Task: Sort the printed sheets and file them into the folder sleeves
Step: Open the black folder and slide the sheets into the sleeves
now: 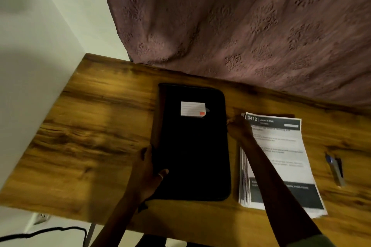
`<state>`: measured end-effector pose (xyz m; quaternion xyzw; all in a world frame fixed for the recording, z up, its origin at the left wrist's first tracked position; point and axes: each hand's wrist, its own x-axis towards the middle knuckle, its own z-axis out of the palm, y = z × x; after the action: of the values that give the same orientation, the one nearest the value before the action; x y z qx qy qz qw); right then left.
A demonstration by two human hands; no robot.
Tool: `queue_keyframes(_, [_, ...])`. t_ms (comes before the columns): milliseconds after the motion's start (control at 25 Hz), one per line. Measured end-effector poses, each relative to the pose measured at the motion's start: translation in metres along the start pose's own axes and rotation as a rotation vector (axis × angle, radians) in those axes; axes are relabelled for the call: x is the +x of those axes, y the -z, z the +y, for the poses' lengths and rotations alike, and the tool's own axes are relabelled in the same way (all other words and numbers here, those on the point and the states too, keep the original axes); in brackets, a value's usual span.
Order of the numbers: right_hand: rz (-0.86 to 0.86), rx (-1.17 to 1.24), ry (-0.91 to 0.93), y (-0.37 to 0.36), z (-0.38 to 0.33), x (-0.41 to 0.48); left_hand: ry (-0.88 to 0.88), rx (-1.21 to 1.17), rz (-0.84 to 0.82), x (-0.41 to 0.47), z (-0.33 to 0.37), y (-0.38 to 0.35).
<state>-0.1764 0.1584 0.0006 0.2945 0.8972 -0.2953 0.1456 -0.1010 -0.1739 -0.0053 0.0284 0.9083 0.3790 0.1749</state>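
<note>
Your left hand [147,174] grips folder [192,146] at left edge, thumb on top. Folder closed, flat on worktop [90,126]. Your right hand [239,128] between folder and sheets [285,150]; grip blurred, cannot tell. Sheets stacked just right of folder, apparently unsorted, none filed. Pen [335,168] far right. Task barely begun.

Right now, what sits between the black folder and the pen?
The stack of printed sheets, with the right hand near its far corner, in the head view.
</note>
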Motion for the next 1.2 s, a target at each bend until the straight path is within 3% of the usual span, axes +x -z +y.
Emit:
queue_keyframes(320, [0.033, 0.040, 0.118, 0.023, -0.041, 0.084, 0.077, 0.021, -0.013, -0.001, -0.004, -0.005])
queue_keyframes(640, [-0.130, -0.251, 0.244, 0.037, -0.103, 0.117, 0.036, 0.048, 0.044, -0.004, -0.018, -0.012])
queue_keyframes(960, [-0.275, -0.338, 0.374, -0.008, -0.185, 0.118, 0.028, -0.030, 0.018, -0.002, -0.019, -0.012])
queue_keyframes(1080, [-0.293, -0.355, 0.307, -0.039, -0.210, 0.119, 0.008, -0.069, 0.031, -0.001, -0.022, -0.014])
queue_keyframes(1200, [-0.357, -0.336, 0.404, -0.048, -0.228, 0.115, 0.004, -0.058, 0.035, 0.001, -0.024, -0.016])
